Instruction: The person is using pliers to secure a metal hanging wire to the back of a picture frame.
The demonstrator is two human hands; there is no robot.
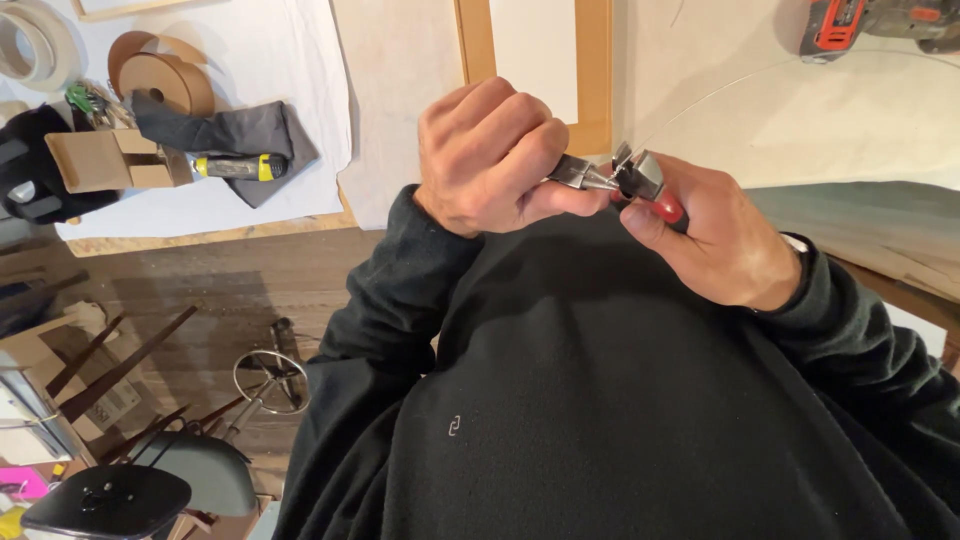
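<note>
Both hands [500, 160] [715, 235] clasp pliers [640, 180]; screwdriver [240, 167] well apart.

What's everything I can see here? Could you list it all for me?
Metal pliers with red handles: one, silver and red, held between both hands at centre.
Thin wire: one, pale, arcing from the pliers toward upper right.
Light wooden frame: one, tan, on the white table behind the hands.
Orange and grey power drill: one, top right corner.
Brown paper tape roll: one, upper left.
Yellow and black screwdriver: one, lying on dark grey cloth, upper left.
Black stool seat: one, bottom left on the floor.
Left hand: fist closed around a metal part at the pliers.
Right hand: its grip closed on the pliers' handles.
</note>
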